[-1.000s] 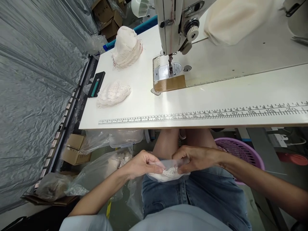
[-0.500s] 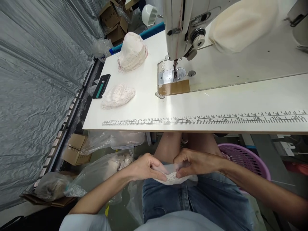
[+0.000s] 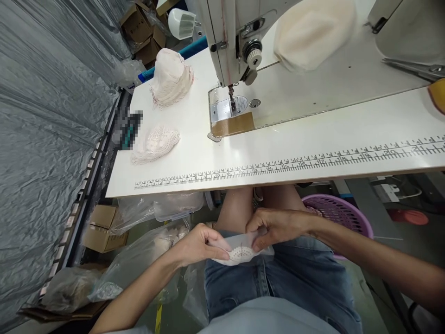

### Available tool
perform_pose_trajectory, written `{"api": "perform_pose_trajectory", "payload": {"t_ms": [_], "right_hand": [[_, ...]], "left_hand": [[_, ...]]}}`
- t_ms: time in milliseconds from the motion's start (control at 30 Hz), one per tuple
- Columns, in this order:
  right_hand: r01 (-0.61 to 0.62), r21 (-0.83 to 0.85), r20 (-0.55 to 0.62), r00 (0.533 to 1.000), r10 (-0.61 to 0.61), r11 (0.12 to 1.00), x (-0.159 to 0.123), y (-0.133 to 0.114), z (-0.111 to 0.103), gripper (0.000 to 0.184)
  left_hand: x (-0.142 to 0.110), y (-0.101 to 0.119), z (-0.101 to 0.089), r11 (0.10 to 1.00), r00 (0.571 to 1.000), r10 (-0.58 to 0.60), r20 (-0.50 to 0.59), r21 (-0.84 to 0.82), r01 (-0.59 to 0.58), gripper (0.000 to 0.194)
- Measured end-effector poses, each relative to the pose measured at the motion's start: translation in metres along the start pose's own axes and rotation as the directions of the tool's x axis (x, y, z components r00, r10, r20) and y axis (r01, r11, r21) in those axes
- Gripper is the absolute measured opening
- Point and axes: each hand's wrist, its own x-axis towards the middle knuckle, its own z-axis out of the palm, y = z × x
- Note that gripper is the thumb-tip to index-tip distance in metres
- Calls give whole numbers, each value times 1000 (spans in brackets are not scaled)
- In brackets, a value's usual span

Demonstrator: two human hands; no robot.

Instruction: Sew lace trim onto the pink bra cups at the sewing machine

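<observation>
Over my lap, both hands pinch a thin white piece of fabric with a lacy, perforated edge (image 3: pixel 241 253). My left hand (image 3: pixel 203 243) grips its left end between thumb and fingers. At the other end my right hand (image 3: pixel 271 229) is closed on it, thumb on top. The sheer upper part stretches between the hands, while some of the cloth is hidden behind the fingers. A white lace piece (image 3: pixel 156 144) lies on the sewing table (image 3: pixel 194 157), and beyond it stands a stack of white cloth pieces (image 3: pixel 172 76) with loose reddish threads.
The sewing machine (image 3: pixel 231 51) stands beyond my hands, its needle over the plate. Cream fabric (image 3: pixel 314 32) lies behind it, and scissors (image 3: pixel 413 68) are at right. A printed ruler (image 3: pixel 278 166) runs along the table's front edge. A purple basket (image 3: pixel 337 208) stands below, right of my legs.
The view has turned toward the right, bringing the scissors into sight. Both hands still hold the white fabric, and more of its lacy edge shows between them.
</observation>
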Motion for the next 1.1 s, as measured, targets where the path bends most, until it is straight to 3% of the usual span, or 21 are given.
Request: {"api": "perform_pose_trajectory", "payload": {"t_ms": [133, 267, 500, 700, 900, 1100], "right_hand": [[33, -128, -65, 997, -41, 991, 5, -5, 6, 31], [51, -219, -145, 986, -84, 974, 8, -7, 10, 20], [35, -108, -55, 998, -41, 994, 0, -6, 4, 23], [72, -108, -123, 989, -85, 992, 2, -7, 10, 21], [13, -1, -43, 999, -13, 1000, -2, -1, 8, 22], [6, -27, -103, 995, -9, 1000, -2, -8, 16, 22]], "left_hand": [[1, -1, 0, 1000, 1000, 3, -19, -24, -3, 34], [1, 2, -1, 1000, 1000, 3, -29, -9, -3, 34], [4, 12, 0, 998, 1000, -12, 28, 54, 10, 34], [11, 15, 1, 996, 998, 24, 54, 82, -29, 29], [11, 9, -1, 999, 993, 29, 111, 27, -32, 26], [10, 10, 0, 997, 992, 41, 116, 63, -48, 27]]}}
